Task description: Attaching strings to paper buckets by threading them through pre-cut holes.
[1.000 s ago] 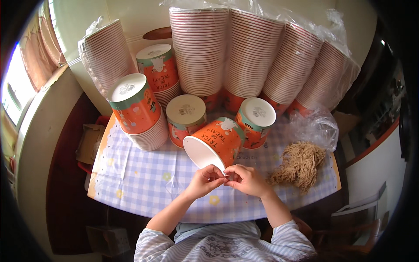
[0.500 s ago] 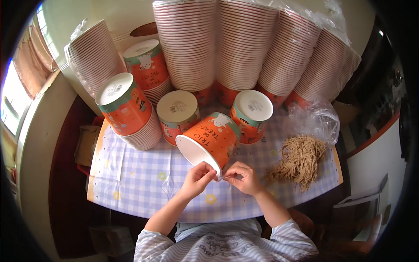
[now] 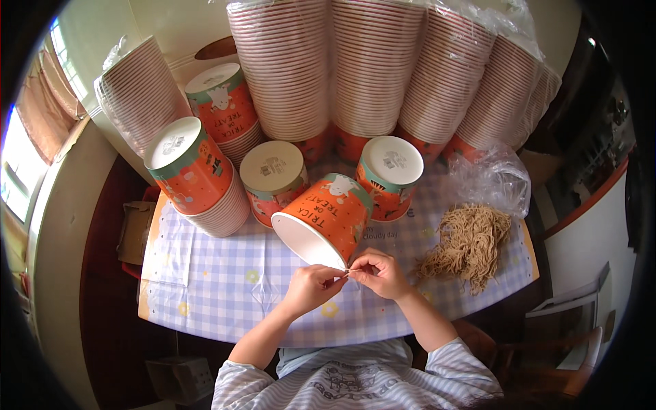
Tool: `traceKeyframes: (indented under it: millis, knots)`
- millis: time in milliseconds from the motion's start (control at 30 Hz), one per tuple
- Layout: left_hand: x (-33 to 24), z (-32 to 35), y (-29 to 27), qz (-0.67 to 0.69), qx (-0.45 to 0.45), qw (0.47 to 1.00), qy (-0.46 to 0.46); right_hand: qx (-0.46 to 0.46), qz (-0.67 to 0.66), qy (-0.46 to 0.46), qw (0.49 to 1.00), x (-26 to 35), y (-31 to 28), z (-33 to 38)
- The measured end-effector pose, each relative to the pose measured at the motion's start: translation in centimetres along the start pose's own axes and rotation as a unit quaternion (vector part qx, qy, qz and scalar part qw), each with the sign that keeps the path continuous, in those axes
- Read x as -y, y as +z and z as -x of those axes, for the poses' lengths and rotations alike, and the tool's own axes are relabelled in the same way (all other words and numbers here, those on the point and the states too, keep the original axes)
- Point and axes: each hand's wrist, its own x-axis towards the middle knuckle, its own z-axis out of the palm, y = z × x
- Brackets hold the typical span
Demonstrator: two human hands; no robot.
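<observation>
An orange paper bucket (image 3: 326, 213) with a teal band and a white ghost figure lies tilted on its side, its white mouth turned toward me. At the lowest part of its rim my left hand (image 3: 311, 287) and my right hand (image 3: 380, 273) meet, thumbs and fingertips pinched together. A thin cord (image 3: 348, 270) shows between the two sets of fingertips, close against the rim. Most of it is hidden by my fingers. To the right of my right hand lies a loose heap of tan cords (image 3: 470, 239).
Upside-down buckets stand behind: a single one on the left (image 3: 273, 179), one on the right (image 3: 389, 174), and a nested stack (image 3: 195, 171). Tall plastic-wrapped bucket stacks (image 3: 280, 68) line the back. A crumpled clear bag (image 3: 488, 181) lies behind the cords on the checked tablecloth (image 3: 225, 294).
My left hand has turned, its fingertips moving from the rim toward my right fingertips. Both hands now pinch together just at the bucket's edge. The whole view has shifted slightly.
</observation>
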Motion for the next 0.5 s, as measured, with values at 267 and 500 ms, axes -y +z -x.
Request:
traceKeyframes:
  millis: [267,500]
  knots:
    - [-0.7,-0.6,-1.8,0.028,-0.061,0.995,0.075,0.013,0.037,-0.028,0.999,0.1,-0.3,-0.2]
    - [-0.7,-0.8,-0.9,-0.032,-0.112,0.971,0.21,0.019,0.071,-0.041,0.996,0.5,-0.1,-0.2]
